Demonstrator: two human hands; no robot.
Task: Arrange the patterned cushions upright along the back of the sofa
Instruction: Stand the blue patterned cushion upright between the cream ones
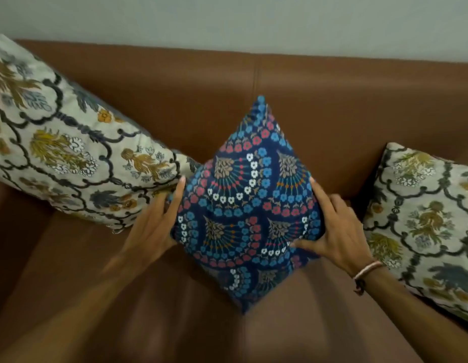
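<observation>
A dark blue cushion (247,203) with red, blue and white flower fans stands on one corner in the middle of the brown leather sofa (332,106), its top corner against the backrest. My left hand (155,224) presses its left side and my right hand (337,229) presses its right side, fingers spread on the fabric. A cream floral cushion (62,142) leans against the backrest at the left, touching the blue one. Another cream floral cushion (421,221) leans at the right, apart from it.
A pale grey wall (227,19) runs behind the sofa back. The sofa seat (149,310) stretches toward me under my forearms. A bracelet (366,273) circles my right wrist.
</observation>
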